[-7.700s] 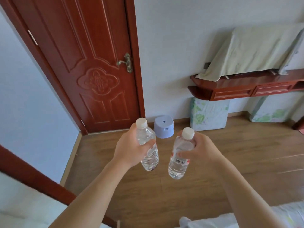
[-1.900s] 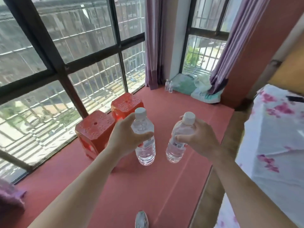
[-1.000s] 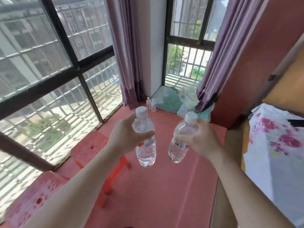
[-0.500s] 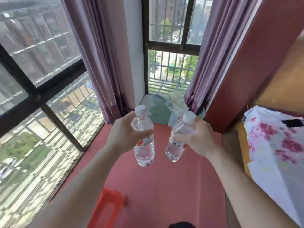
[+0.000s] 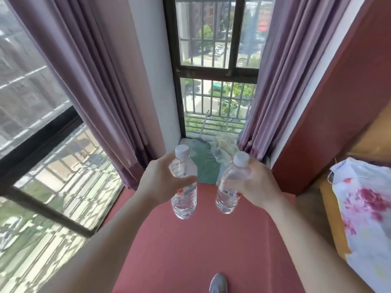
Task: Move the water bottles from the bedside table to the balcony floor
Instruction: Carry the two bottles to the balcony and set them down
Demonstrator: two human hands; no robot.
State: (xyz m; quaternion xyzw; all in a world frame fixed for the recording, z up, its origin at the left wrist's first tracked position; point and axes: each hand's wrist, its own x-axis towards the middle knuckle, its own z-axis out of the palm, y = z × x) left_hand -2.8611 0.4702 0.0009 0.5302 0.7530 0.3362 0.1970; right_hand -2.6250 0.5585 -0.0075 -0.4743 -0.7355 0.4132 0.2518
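My left hand (image 5: 160,183) curls its fingers round the left water bottle (image 5: 184,205), my right hand (image 5: 257,187) round the right water bottle (image 5: 226,200), both in the air above the red balcony floor (image 5: 201,242) (carrying looks done); setting down remains, I think.

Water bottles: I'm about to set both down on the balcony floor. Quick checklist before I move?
1. Left grip wrapped round the left water bottle: ok.
2. Right grip wrapped round the right water bottle: ok.
3. White caps on both bottles: ok.
4. Bare red floor below the bottles: ok.
5. Green cloth by the window lies beyond that spot: ok.
6. Bottles resting on the floor: not ok, both are held in the air.
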